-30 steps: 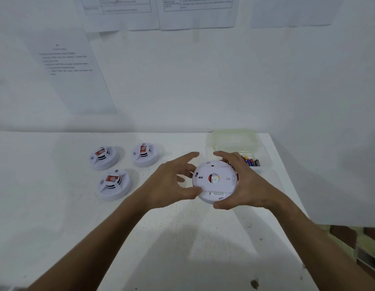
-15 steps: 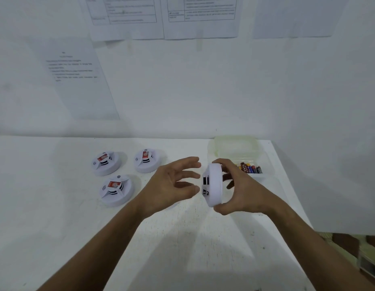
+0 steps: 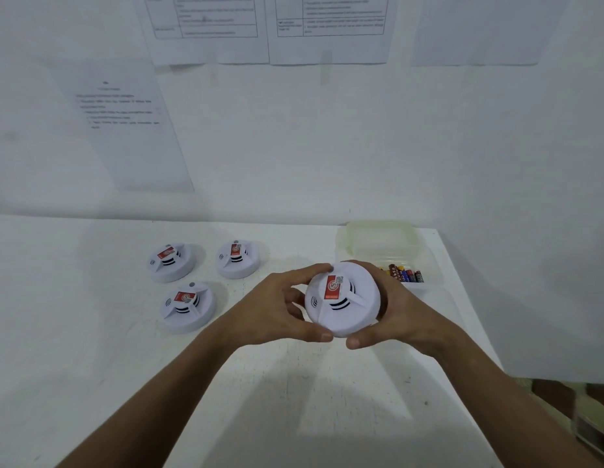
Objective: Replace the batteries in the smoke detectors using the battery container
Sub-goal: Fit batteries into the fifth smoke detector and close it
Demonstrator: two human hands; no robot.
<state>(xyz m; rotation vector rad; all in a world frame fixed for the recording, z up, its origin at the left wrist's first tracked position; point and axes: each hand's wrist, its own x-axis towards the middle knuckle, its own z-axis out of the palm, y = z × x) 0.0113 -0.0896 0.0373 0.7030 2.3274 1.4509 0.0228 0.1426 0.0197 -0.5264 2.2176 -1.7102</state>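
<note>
Head view: white tabletop (image 3: 91,332) against a wall. Toward the back edge, left of centre, three detectors sit face up: back-left detector (image 3: 169,261), front detector (image 3: 186,305), back-right detector (image 3: 237,259), all near each other, not touching. Left hand (image 3: 276,309) and right hand (image 3: 398,312) both curl their grip around the held detector (image 3: 342,298), thumbs at its near rim, red label up, above the tabletop's middle-right. Clear container (image 3: 385,244) sits at the back-right corner with batteries (image 3: 403,273) inside, just behind the right hand.
</note>
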